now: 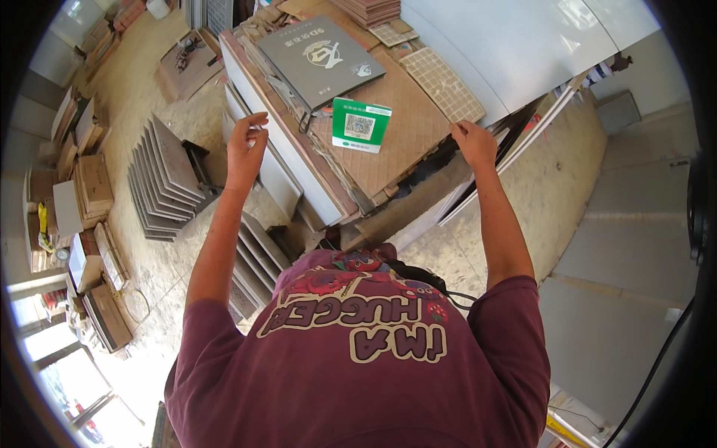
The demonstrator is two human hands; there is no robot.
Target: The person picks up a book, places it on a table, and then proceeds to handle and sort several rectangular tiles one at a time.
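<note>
My left hand [246,150] is raised beside the stack's left edge, fingers loosely curled and apart, with nothing visible in it. My right hand [476,144] has its thumb and fingers drawn together at the corner of a brown textured panel [386,162], close to a beige mosaic tile sheet [445,81]. Whether the fingertips grip the panel or only touch it is hidden. On the panel between my hands stands a green and white sign [361,140] bearing a printed code. Behind it lies a large dark grey catalogue [297,70] with writing and an emblem.
White slabs [521,50] lie to the right of the panel. Grey tiles [162,179] stand in a rack on the floor at left, with more tiles [252,263] near my body. Cardboard boxes [92,187] line the left wall. Reddish tiles [364,11] are stacked at the back.
</note>
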